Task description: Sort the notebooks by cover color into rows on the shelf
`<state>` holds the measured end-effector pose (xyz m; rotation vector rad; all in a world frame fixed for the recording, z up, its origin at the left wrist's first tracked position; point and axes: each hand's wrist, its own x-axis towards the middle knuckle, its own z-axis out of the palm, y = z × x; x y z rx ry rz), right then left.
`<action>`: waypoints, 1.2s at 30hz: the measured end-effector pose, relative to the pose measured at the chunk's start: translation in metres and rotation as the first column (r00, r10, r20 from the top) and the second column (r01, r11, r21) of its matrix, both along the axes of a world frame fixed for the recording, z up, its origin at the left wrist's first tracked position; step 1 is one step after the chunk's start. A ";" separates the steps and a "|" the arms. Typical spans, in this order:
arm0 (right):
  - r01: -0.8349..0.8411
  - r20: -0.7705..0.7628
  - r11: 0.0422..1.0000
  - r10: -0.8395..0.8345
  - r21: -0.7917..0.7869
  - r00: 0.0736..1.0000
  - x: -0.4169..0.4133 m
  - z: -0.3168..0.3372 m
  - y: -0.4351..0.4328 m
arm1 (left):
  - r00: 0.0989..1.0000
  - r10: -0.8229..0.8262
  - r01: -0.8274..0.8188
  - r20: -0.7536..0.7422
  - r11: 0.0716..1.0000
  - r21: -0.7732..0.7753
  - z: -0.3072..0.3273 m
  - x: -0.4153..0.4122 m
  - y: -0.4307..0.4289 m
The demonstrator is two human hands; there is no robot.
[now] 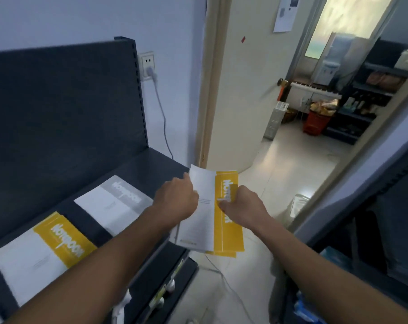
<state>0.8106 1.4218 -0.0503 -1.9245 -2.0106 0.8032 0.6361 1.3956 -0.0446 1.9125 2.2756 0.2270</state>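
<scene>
Two notebooks laid flat on a dark shelf [137, 164].
A yellow-and-white notebook [44, 251] is laid at the near left; a grey-and-white notebook [114, 202] is placed beside it, farther right, with a gap between them.

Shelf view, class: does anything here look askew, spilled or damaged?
Nothing spilled or damaged. The grey notebook and yellow notebook lie flat, apart, on the shelf. The held yellow stack is fanned between the left hand and right hand.

Pale blue wall [81, 19] with a plugged-in socket [148, 64], cream door [242, 90] open onto a glossy tiled floor [291, 157], red basket [315, 123], bright window [343, 22] behind
</scene>
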 end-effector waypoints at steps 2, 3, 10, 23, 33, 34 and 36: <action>-0.018 0.013 1.000 0.018 0.004 1.000 -0.007 0.001 0.033 | 1.000 0.023 -0.023 -0.002 1.000 -0.005 -0.001 -0.004 0.029; -0.029 0.027 1.000 0.028 0.006 0.999 -0.012 0.000 0.049 | 0.999 0.035 -0.035 0.004 0.999 -0.011 -0.003 -0.008 0.042; -0.164 0.129 0.985 0.156 0.052 0.979 -0.057 -0.009 0.138 | 0.974 0.197 -0.192 0.109 0.980 -0.058 -0.019 -0.044 0.096; -0.626 0.226 0.779 0.615 -0.029 0.755 -0.164 -0.046 0.236 | 0.734 0.648 -0.576 0.206 0.753 -0.317 -0.053 -0.095 0.128; -0.787 0.233 0.604 0.789 -0.125 0.568 -0.199 -0.074 0.272 | 0.545 0.812 -0.740 0.208 0.582 -0.336 -0.071 -0.098 0.138; -0.794 0.234 0.593 0.798 -0.133 0.556 -0.200 -0.075 0.273 | 0.538 0.817 -0.747 0.207 0.576 -0.332 -0.071 -0.098 0.138; -0.807 0.242 0.572 0.811 -0.144 0.532 -0.202 -0.075 0.276 | 0.532 0.821 -0.753 0.206 0.570 -0.327 -0.074 -0.098 0.138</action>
